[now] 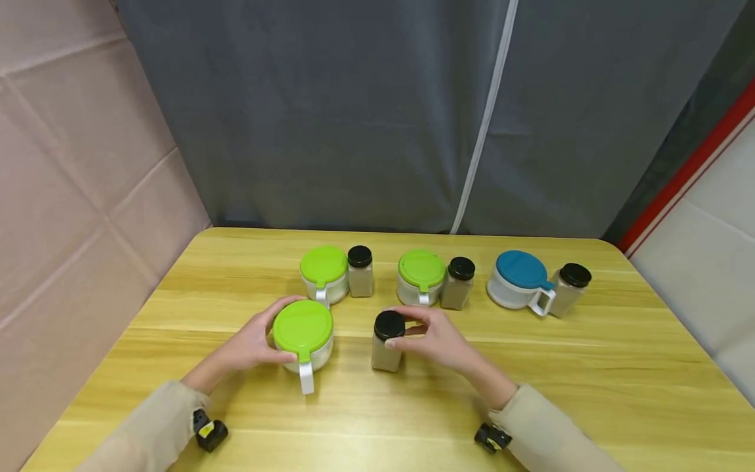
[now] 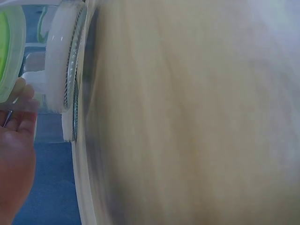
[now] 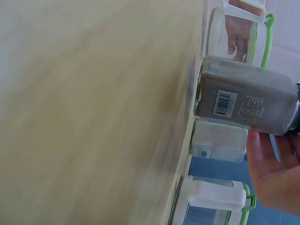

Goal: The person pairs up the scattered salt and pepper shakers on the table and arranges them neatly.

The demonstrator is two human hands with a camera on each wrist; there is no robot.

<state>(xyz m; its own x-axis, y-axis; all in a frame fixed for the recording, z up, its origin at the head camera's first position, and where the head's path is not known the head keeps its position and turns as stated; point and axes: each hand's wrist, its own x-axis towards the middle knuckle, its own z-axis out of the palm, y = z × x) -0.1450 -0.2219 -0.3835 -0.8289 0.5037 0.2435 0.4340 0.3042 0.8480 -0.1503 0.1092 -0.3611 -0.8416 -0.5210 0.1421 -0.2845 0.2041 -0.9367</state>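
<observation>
In the head view, my left hand (image 1: pixel 259 342) grips a seasoning jar with a green lid (image 1: pixel 303 326), thumb and fingers on either side of it. Its white handle points toward me. My right hand (image 1: pixel 439 339) holds a square clear shaker jar (image 1: pixel 386 354) by its black cap, with fingers and thumb around the top. Grey-brown powder fills this jar, and a barcode shows on its side in the right wrist view. Only part of the left hand (image 2: pixel 16 164) and the green-lidded jar (image 2: pixel 60 56) appear in the left wrist view.
Behind stand two green-lidded jars (image 1: pixel 324 265) (image 1: pixel 421 270) and a blue-lidded jar (image 1: pixel 522 270). Black-capped shaker jars (image 1: pixel 360 278) (image 1: pixel 457 288) (image 1: pixel 567 295) stand to their right. A grey curtain (image 1: pixel 324 118) hangs past the wooden table's (image 1: pixel 425 419) far edge.
</observation>
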